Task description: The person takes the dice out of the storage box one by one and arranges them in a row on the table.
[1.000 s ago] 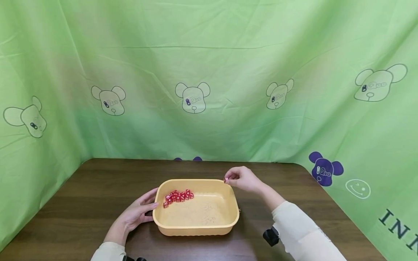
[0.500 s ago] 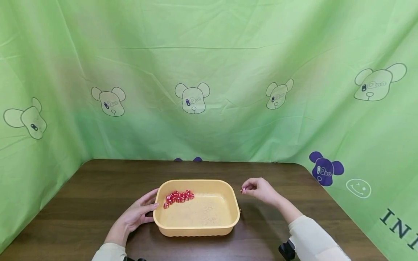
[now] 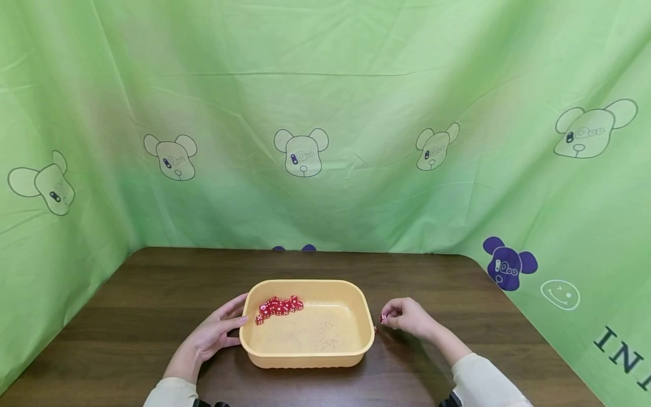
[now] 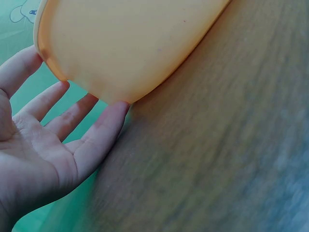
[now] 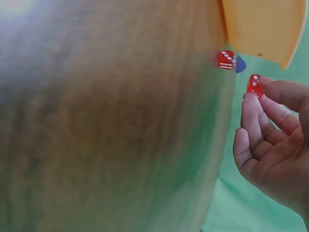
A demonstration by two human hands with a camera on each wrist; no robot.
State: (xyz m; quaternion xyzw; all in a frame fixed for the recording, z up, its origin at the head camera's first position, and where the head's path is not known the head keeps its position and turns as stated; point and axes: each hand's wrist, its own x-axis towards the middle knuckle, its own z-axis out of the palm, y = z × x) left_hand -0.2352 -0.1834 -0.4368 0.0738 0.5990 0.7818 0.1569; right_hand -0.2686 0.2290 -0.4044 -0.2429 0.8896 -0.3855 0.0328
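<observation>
A yellow plastic bin [image 3: 307, 360] sits on the table, with a cluster of several red dice [image 3: 280, 307] at its left inside. My left hand [image 3: 213, 330] rests against the bin's left end; in the left wrist view its extended fingers [image 4: 79, 116] touch the wall and rim. To the right of the bin, my right hand [image 3: 413, 317] pinches a red die [image 5: 254, 85] with white pips between thumb and fingertips. Another red die [image 5: 225, 59] lies on the table right by the bin's right wall, close to the held one.
The dark wooden table [image 3: 168, 294] is backed by a green curtain [image 3: 356, 113] with bear-head drawings, which also runs along both sides. Black wrist straps [image 3: 450, 400] show at the sleeves.
From the bin's back right corner, my right hand has moved right and then toward me, lowering beside the bin with the die still pinched. The left hand and bin have stayed put.
</observation>
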